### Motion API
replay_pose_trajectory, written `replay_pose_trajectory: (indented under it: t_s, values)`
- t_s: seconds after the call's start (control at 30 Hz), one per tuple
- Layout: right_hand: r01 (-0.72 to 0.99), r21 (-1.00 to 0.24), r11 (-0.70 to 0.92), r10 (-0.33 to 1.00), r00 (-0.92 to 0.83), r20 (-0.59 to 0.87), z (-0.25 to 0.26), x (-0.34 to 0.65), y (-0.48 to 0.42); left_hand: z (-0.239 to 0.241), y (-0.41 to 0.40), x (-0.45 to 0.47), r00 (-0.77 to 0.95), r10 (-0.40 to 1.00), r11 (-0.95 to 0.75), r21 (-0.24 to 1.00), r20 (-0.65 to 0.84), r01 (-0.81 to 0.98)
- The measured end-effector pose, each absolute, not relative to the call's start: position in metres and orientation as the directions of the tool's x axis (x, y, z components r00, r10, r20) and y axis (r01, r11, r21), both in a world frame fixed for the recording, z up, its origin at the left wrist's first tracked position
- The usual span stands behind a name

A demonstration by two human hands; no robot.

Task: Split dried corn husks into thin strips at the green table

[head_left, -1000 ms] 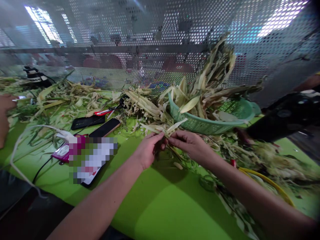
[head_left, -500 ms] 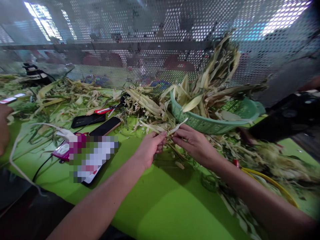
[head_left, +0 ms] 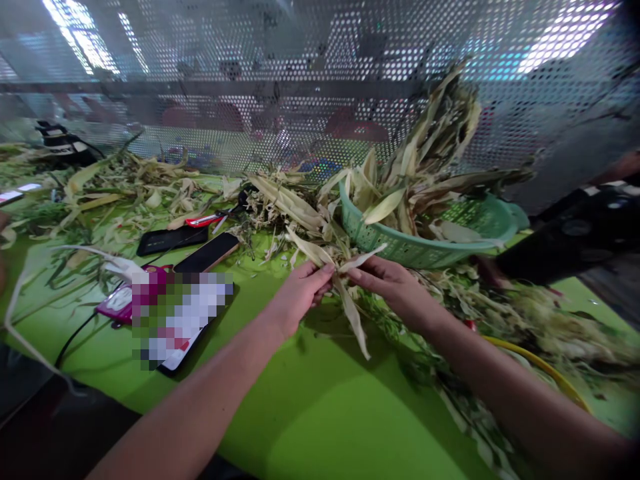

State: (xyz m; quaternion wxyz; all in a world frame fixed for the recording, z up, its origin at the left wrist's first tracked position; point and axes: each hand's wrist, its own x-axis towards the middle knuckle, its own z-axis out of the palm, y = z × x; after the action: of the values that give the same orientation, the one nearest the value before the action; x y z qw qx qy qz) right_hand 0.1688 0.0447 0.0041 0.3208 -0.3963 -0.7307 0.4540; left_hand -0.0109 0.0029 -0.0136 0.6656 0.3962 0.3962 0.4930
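My left hand (head_left: 299,295) and my right hand (head_left: 391,283) meet above the green table (head_left: 320,413), both pinched on a bundle of dry pale leaves (head_left: 336,267). One long leaf strip (head_left: 354,319) hangs down from between my fingers. Other strips stick up and out to the left and right of my fingertips. Just behind my hands stands a green plastic basket (head_left: 425,250) piled with more dry leaves.
Loose leaves and stems cover the back and right of the table. Two dark phones (head_left: 175,241) lie at left beside red-handled scissors (head_left: 207,219), a white cable (head_left: 75,252) and a pixelated patch. A perforated metal screen (head_left: 280,80) stands behind. A yellow hoop (head_left: 543,365) lies at right.
My hands have lifted the leaf bundle slightly and pulled it apart. A long strip now hangs down between them.
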Motion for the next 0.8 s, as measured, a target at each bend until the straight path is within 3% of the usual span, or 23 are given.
replay_pose_trajectory:
  t_s: [0.2, 0.47, 0.8]
  values:
    - [0.202, -0.946, 0.255, 0.931, -0.315, 0.184, 0.005, 0.162, 0.039, -0.015, -0.001, -0.008, 0.218, 0.964, 0.202, 0.948, -0.149, -0.246]
    - [0.257, -0.917, 0.305, 0.929, -0.294, 0.226, 0.001, 0.164, 0.044, -0.021, -0.001, -0.003, 0.205, 0.974, 0.127, 0.981, -0.095, -0.149]
    - [0.164, -0.965, 0.205, 0.948, -0.278, 0.154, 0.005, 0.162, 0.044, -0.017, -0.001, -0.004, 0.253, 0.968, 0.025, 0.992, 0.008, -0.125]
